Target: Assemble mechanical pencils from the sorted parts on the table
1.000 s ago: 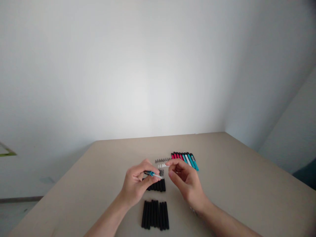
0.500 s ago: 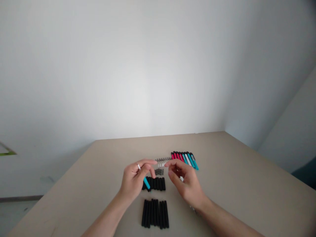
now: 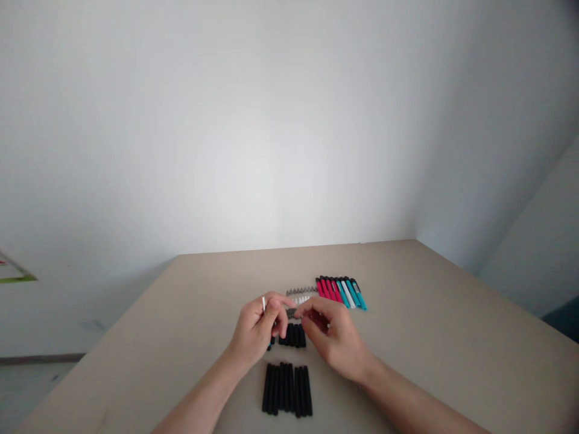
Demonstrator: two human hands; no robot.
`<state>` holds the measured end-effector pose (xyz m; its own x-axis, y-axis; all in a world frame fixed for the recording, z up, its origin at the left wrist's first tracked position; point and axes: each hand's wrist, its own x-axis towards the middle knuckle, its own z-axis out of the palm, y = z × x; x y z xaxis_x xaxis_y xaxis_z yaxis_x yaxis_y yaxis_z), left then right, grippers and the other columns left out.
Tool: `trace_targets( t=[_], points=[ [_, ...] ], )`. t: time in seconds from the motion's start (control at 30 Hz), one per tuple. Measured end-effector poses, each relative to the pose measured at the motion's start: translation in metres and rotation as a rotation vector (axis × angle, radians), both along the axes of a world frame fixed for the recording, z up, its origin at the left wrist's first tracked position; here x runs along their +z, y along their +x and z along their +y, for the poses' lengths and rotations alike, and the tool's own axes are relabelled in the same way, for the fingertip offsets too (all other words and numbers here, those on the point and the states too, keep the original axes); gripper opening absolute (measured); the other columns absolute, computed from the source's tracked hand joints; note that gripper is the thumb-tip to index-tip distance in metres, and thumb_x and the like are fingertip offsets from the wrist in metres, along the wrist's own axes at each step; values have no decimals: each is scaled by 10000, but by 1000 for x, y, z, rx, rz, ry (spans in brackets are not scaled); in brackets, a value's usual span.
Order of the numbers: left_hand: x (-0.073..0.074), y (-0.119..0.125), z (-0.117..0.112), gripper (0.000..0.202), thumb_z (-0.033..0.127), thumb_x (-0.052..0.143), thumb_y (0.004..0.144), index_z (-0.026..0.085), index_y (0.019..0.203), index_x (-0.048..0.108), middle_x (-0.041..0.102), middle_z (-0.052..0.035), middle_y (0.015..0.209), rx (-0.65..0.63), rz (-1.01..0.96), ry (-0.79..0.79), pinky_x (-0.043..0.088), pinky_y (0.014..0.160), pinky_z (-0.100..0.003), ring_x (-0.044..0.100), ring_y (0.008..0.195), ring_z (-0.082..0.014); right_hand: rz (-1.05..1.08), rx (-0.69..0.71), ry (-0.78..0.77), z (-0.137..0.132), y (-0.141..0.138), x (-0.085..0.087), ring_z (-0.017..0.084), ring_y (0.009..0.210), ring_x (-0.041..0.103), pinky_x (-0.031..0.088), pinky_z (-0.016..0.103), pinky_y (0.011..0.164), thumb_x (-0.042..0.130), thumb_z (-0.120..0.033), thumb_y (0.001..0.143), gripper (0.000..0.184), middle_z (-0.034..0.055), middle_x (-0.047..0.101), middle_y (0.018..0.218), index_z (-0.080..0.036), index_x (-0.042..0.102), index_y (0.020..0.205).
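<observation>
My left hand (image 3: 254, 331) is closed, its fingers curled. A sliver of a teal pen barrel (image 3: 270, 346) shows below them; most of the barrel is hidden by the hand. A small white piece or band (image 3: 263, 303) shows at the index finger. My right hand (image 3: 338, 337) has thumb and fingers brought together beside the left fingertips, and anything between them is hidden. Just beyond the fingertips lie small grey parts (image 3: 291, 313), partly covered. Short black tubes (image 3: 295, 335) lie in a row beneath the hands.
Longer black tubes (image 3: 287, 389) lie side by side nearer me. Farther off are a row of metal springs (image 3: 302, 291), small white pieces (image 3: 304, 299) and a row of red, teal and white pens (image 3: 340, 292). The beige table (image 3: 217, 283) meets a white wall.
Both hands have come closer together, the left moving right and the fingertips now nearly meeting. The teal barrel, plainly visible before, is mostly hidden behind the left hand.
</observation>
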<state>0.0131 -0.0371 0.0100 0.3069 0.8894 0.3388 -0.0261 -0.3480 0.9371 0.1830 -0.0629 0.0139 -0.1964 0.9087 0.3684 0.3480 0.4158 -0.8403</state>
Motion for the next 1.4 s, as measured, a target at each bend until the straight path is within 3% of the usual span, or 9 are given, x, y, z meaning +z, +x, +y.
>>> trace_targets(
  t=[0.17,0.33,0.43,0.53,0.83,1.4],
  points=[
    [1,-4,3,462,555,459,885,129,769,596,390,62,423,15,-183,-42,299,423,-182,345,393,-63,-11,-25,9,1,1,1,109,536,434,314,221,501,503,-134,764,140,-6,546,612,-158,640,775],
    [22,-29,18,354,494,543,868,152,779,553,330,93,417,243,-532,-153,215,360,-151,233,336,-36,2,-44,5,2,2,0,110,535,433,318,222,502,506,-140,759,134,-1,562,625,-163,637,767],
    [27,-42,28,337,467,604,832,146,748,546,327,95,403,386,-572,-119,195,344,-143,223,320,-31,10,-37,-2,3,2,-1,110,537,437,321,222,502,503,-143,762,133,2,571,634,-165,635,766],
    [22,-45,32,342,459,614,820,144,713,538,312,98,383,458,-511,-138,175,335,-136,213,306,-28,25,-31,-12,4,1,-2,113,549,455,331,221,506,503,-147,765,132,5,581,644,-166,634,768],
    [-2,-22,26,422,533,623,777,143,652,524,309,96,368,294,-390,-212,167,337,-140,213,307,-28,-135,-72,-58,11,3,-10,118,549,498,337,222,505,494,-113,741,188,1,617,631,-174,671,750],
    [-2,-15,21,380,472,634,775,137,624,536,324,86,361,206,-531,-258,171,364,-154,225,316,-30,-306,-105,-90,10,2,-5,164,648,579,373,254,578,497,-116,737,213,15,678,708,-205,690,757]
  ],
)
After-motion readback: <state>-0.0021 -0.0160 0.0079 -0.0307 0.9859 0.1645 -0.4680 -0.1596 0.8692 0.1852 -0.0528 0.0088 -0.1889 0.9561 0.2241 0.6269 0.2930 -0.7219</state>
